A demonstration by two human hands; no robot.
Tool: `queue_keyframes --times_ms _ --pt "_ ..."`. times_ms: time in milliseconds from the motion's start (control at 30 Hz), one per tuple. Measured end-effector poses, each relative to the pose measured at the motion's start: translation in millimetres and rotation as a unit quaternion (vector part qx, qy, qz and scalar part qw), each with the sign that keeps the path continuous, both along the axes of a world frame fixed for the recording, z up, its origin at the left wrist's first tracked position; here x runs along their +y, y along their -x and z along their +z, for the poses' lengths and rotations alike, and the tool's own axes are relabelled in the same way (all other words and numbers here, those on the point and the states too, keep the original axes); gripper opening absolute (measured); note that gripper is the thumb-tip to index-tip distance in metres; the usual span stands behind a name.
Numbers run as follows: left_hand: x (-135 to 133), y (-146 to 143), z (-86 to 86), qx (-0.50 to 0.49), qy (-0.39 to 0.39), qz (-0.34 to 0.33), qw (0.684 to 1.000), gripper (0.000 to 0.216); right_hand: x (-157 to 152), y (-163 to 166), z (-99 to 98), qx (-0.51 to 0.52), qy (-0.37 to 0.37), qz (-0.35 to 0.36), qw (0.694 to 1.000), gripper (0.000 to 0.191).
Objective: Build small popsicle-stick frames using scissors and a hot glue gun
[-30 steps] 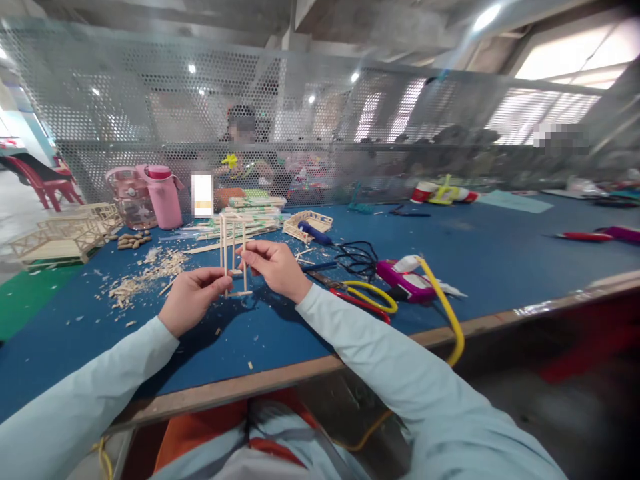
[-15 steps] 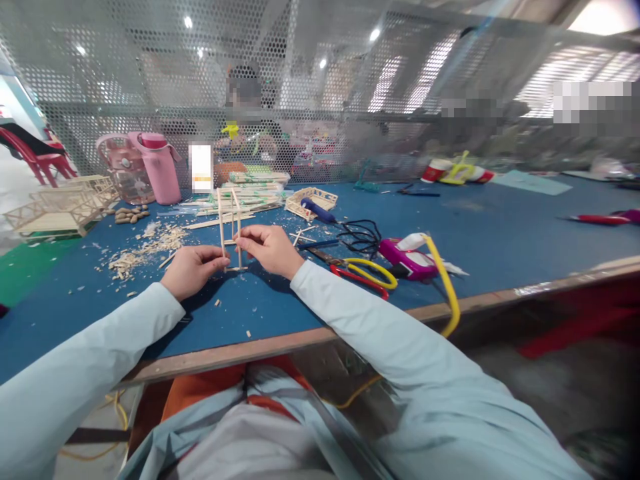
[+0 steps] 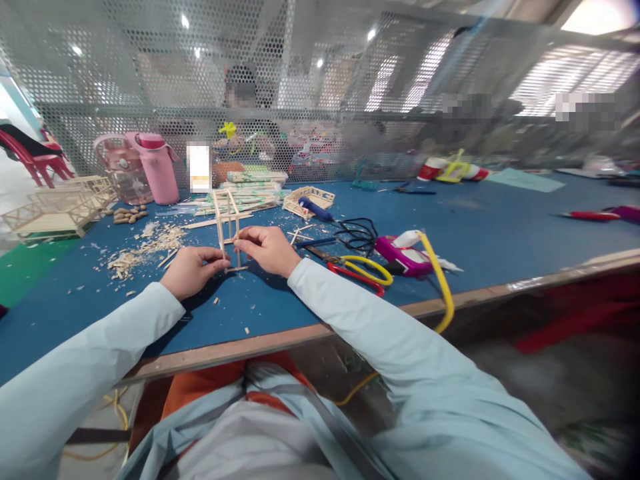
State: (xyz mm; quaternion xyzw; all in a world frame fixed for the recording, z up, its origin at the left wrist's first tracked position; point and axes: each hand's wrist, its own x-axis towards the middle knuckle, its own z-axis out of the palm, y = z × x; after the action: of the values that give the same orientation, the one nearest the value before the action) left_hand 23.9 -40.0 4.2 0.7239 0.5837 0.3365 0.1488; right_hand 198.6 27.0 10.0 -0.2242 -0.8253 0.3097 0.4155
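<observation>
A small upright frame of thin wooden sticks (image 3: 229, 219) stands on the blue table between my hands. My left hand (image 3: 193, 272) pinches the lower end of its left post. On the other side my right hand (image 3: 269, 248) grips the right post a little higher, thumb and fingers closed on it. Fingertips hide parts of both posts. To the right of my right hand lie scissors (image 3: 367, 269) with yellow and red handles, a blue glue gun (image 3: 316, 209) and several loose short sticks (image 3: 301, 233).
Wood scraps (image 3: 145, 250) and peanuts (image 3: 130, 214) lie at left, before a pink bottle (image 3: 159, 170). Finished stick models (image 3: 55, 210) stand far left. Bundled sticks (image 3: 255, 190) lie behind. A purple tool (image 3: 407, 257) with a yellow strap sits right. Behind perforated mesh sits a person (image 3: 243, 127).
The top of the stick frame has tilted slightly to the left. Both hands keep their hold on it. The view has shifted a little.
</observation>
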Motion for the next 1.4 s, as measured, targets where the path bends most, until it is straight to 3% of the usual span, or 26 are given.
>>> queue_keyframes --times_ms 833,1167,1400 --pt "-0.9 -2.2 -0.1 -0.004 -0.004 -0.007 1.000 0.035 -1.1 -0.3 -1.7 -0.003 0.009 -0.010 1.000 0.021" --pt "-0.4 -2.7 0.9 -0.004 0.003 -0.002 1.000 0.034 -6.0 -3.1 -1.5 0.019 0.059 0.015 0.998 0.017" --pt "-6.5 -5.5 2.9 0.004 0.010 0.006 1.000 0.035 -8.5 -6.1 2.0 -0.016 0.015 -0.003 1.000 0.016"
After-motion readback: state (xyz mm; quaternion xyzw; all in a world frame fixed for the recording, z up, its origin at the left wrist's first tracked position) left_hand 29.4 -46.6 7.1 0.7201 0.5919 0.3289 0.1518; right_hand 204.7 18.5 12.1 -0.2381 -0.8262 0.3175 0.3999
